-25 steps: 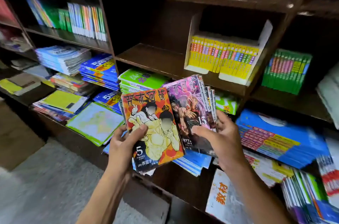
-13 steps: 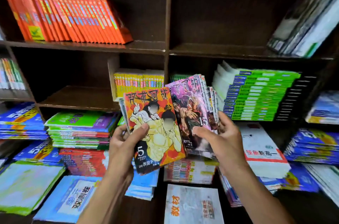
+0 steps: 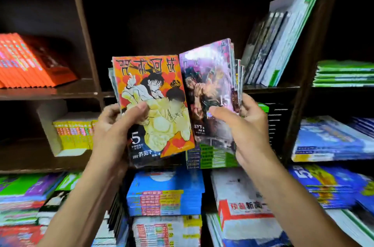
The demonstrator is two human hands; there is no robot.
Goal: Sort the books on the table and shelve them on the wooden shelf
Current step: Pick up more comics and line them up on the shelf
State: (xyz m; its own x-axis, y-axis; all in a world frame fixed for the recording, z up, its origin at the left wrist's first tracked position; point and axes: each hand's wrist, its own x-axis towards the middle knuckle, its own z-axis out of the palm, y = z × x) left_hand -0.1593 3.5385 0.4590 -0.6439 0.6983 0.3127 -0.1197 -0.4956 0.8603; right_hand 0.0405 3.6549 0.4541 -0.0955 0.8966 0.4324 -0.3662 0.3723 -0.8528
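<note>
Orange comic (image 3: 155,105), volume 5, is up in my left hand (image 3: 113,127), thumb pinching the front cover, fingers curled behind it. More thin edges show behind it, so probably a small stack, can't count. Purple comic (image 3: 210,92), volume 15, sits just right of the orange comic, edges touching, front of a fanned bunch pinched in my right hand (image 3: 247,129), thumb on the cover, fingers wrapped behind. Both grips hold low on the books, tops sticking well above the hands.

Progress: sorting looks mid-way, nothing from these two bunches shelved yet. Directly behind the orange comic the wooden shelf (image 3: 87,44) has a dark bay, likely the landing spot. Orange books (image 3: 26,62) lean left of it, leaning dark books (image 3: 271,44) to the right.
</note>
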